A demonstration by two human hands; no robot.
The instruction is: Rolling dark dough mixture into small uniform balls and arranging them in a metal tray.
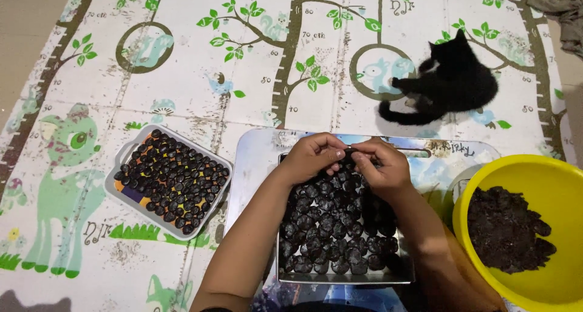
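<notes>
My left hand (311,155) and my right hand (382,166) meet at the far edge of a metal tray (346,278) packed with rows of dark round dough pieces (328,227). Between the fingertips of both hands sits one small dark piece (348,154), pinched just above the tray's back row. The tray rests on a pale printed board (255,160) in front of me. Part of the back rows is hidden under my hands.
A second tray (124,196) full of dark pieces lies to the left on the patterned play mat (182,75). A yellow bowl (522,166) with dark dough (507,230) stands at the right. A black cat (452,84) lies on the mat beyond the board.
</notes>
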